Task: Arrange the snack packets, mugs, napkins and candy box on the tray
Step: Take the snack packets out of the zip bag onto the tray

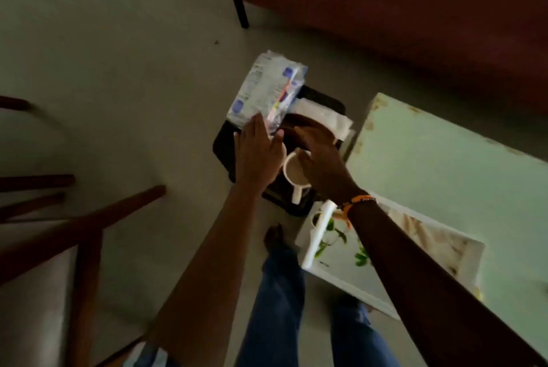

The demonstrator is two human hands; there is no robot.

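The left hand (259, 156) holds the light, crinkly snack packet (265, 90) by its bottom edge over the tray's (221, 144) far corner; the right hand (318, 156) rests open by the mug (295, 170)

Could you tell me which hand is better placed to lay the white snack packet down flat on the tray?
Left. The left hand already rests on the lower end of the snack packet, which leans over the dark tray's far left corner. The right hand is busy over the white mug.
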